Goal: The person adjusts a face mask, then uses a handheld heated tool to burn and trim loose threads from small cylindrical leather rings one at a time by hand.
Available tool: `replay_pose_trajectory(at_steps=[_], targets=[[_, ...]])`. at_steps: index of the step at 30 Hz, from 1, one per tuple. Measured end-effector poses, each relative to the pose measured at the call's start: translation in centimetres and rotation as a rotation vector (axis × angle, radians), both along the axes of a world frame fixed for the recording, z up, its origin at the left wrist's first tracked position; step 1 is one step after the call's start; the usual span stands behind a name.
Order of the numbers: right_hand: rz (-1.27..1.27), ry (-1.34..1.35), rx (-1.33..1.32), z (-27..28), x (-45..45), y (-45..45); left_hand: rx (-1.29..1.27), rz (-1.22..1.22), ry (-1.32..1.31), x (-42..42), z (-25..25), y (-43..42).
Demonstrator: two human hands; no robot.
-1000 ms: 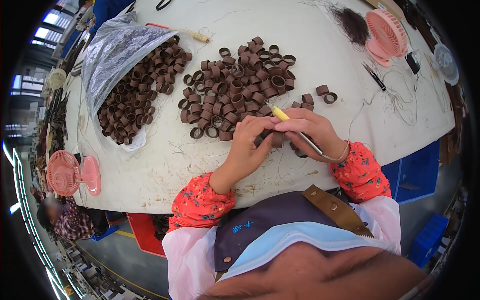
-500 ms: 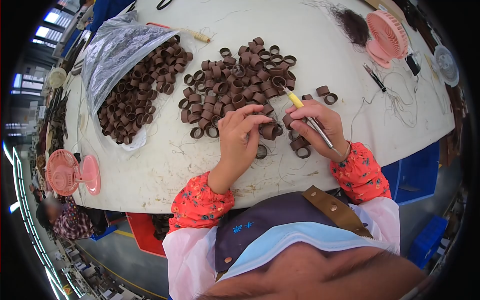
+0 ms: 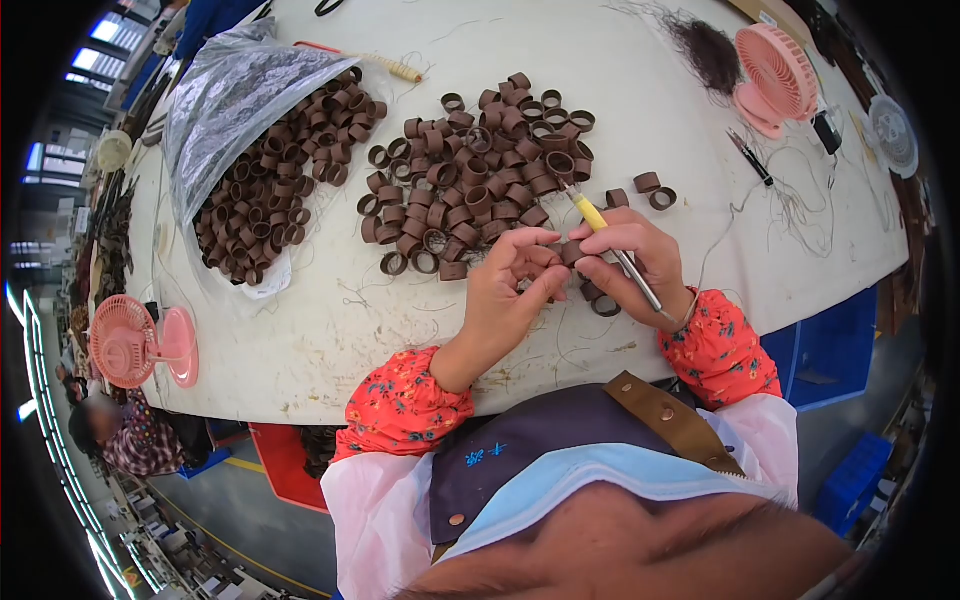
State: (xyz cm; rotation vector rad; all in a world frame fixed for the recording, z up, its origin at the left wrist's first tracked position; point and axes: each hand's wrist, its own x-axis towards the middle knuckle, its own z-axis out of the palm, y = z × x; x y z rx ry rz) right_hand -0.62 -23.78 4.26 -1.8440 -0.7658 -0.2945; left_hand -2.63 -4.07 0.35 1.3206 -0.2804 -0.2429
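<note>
My right hand [image 3: 635, 262] holds a yellow-and-silver pen-like tool [image 3: 590, 212], its tip pointing up and left, and pinches a brown ring [image 3: 572, 253] between thumb and fingertips. Just left of that ring is my left hand [image 3: 515, 285], fingers curled with thumb and fingertips close together; what they hold, if anything, is too small to tell. Beyond both hands lies a loose pile of brown rings [image 3: 478, 200]. A few more rings [image 3: 604, 305] lie partly under my right hand, and others [image 3: 647, 183] sit to the right of the pile.
A clear plastic bag [image 3: 225, 110] spills brown rings at the left of the white table [image 3: 330, 340]. Pink fans stand at left [image 3: 124, 342] and upper right [image 3: 775, 70]. Dark tweezers [image 3: 750, 158] and loose threads lie at right. A person [image 3: 140, 435] sits at far left.
My left hand first moved away from my right hand, letting a ring go near the pile, then came back toward it with fingers curled. My right hand keeps the tool and now pinches a ring.
</note>
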Motion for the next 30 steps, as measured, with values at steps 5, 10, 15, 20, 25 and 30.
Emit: replay_pose_trajectory(at_steps=[5,10,15,20,25,30], targets=[[0.005,-0.027,-0.055,0.0,0.0,-0.3,-0.029,0.073,0.034,0.0,1.1,-0.2],[0.007,-0.148,-0.015,0.1,0.4,0.1,-0.242,-0.065,0.288,0.2,2.4,0.1],[0.033,-0.132,-0.042,0.0,0.3,0.1,-0.087,-0.062,0.296,0.6,1.5,0.8],[0.001,-0.107,-0.013,0.2,0.2,0.4,0.223,0.109,-0.025,0.3,1.0,0.7],[-0.028,-0.137,-0.033,0.1,0.3,0.4,0.118,0.114,-0.158,0.6,0.1,0.5],[-0.008,-0.206,-0.116,0.3,0.4,0.2,-0.147,-0.072,0.077,0.4,0.7,0.8]])
